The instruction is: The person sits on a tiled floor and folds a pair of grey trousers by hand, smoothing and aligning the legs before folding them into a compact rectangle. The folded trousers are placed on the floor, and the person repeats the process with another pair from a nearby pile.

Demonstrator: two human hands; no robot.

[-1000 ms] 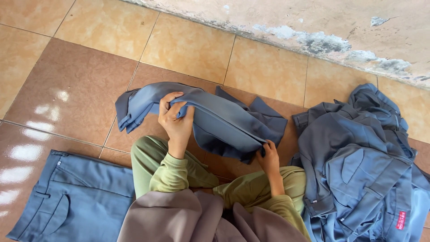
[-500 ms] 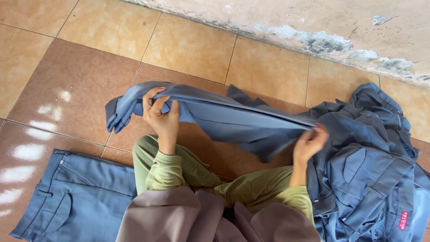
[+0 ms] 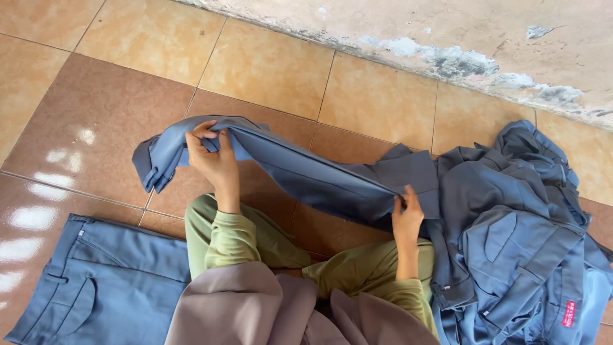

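Two hands were on one garment, and that garment was a pair of blue-grey trousers [image 3: 319, 179] stretched in the air above the tiled floor [image 3: 96, 115]. The left hand [image 3: 214, 156] was pinched shut on the bunched end of the cloth, fingers curled over a fold, held up high. The right hand [image 3: 407, 217] was clamped on the lower edge near the wide part, thumb on top. Between them the fabric sagged in a soft curve, so it looked limp and light, a woven cloth with some body but no stiffness; it would likely drape and slip wherever it was not gripped. Seams and hems seemed the surest places to take hold, since the loose middle gave nothing firm.

Room was open ahead and to the left, bare tiles running to the stained wall [image 3: 447, 38]. To the right lay a heap of blue-grey clothes [image 3: 523, 243], touching the trousers' far end, so that side was crowded. At the near left another pair of blue trousers [image 3: 96, 281] lay flat, just beside the person's green-clad knee [image 3: 217, 236].
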